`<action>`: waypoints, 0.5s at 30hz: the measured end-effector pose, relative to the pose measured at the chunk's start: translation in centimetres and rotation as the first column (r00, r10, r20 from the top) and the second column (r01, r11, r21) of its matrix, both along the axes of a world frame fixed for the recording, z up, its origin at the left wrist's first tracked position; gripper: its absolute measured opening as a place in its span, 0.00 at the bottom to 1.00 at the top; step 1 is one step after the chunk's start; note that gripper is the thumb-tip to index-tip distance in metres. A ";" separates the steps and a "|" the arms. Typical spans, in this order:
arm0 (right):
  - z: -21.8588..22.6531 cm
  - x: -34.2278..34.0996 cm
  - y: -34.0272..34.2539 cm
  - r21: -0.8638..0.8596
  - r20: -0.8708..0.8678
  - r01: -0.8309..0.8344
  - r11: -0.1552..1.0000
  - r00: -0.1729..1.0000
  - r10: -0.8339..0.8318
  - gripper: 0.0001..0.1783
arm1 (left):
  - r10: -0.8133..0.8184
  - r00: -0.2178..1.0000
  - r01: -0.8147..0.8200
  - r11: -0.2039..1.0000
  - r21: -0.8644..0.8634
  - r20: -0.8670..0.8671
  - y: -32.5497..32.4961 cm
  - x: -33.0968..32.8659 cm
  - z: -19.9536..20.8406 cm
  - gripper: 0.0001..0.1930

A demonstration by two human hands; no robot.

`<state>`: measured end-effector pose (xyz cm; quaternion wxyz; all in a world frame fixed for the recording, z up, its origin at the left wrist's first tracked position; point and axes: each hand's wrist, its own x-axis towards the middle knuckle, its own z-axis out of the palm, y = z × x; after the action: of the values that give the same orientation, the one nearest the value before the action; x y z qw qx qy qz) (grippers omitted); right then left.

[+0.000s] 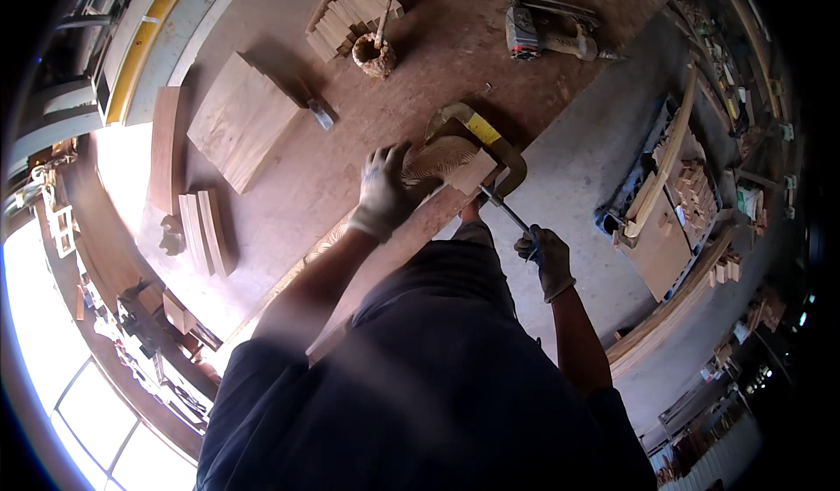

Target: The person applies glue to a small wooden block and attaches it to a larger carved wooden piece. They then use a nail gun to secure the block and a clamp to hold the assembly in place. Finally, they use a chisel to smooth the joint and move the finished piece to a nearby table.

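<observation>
A dark C-clamp [513,165] with a yellow patch on its frame reaches round the end of a wooden workpiece [439,153] with wavy grain. A small pale wood block [471,172] lies under the clamp, at the end of a long board [418,227]. My gloved right hand [549,259] is closed round the handle end of the clamp's screw, below the bench edge. My gloved left hand [385,195] has its fingers stretched out and lies against the workpiece, left of the clamp. Its palm side is hidden.
A wide flat board [245,123] and narrow strips [208,233] lie to the left. A chisel-like blade [321,115], a glue pot [374,57] with a brush and stacked wood blocks [350,23] are farther off. A power tool [560,43] sits at the far right; a crate [656,259] stands on the floor.
</observation>
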<state>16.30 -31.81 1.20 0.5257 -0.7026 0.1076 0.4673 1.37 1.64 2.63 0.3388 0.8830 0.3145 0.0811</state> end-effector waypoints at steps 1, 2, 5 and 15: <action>0.0 -0.1 -0.1 0.003 -0.025 0.034 0.999 0.999 -0.034 0.22 | -0.012 0.998 0.010 1.000 -0.026 -0.064 -0.5 -1.3 0.5 0.44; -0.2 -0.2 -0.3 0.003 -0.039 0.054 0.999 0.998 -0.054 0.22 | -0.022 0.992 0.015 0.998 -0.054 -0.121 -0.9 -2.4 1.0 0.47; -0.9 -0.5 -0.9 0.012 -0.094 0.113 0.994 0.989 -0.112 0.22 | -0.030 0.975 0.014 0.997 -0.074 -0.221 -1.4 -3.6 0.8 0.53; 0.0 -0.7 -0.3 -0.063 -0.081 0.119 0.991 0.989 -0.124 0.21 | -0.035 0.937 0.018 0.999 -0.051 -0.347 -1.5 -3.1 0.3 0.58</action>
<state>15.57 -32.16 1.15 0.5275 -0.6894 0.1860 0.4603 -1.70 0.18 2.90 0.2997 0.8794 0.3593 -0.0882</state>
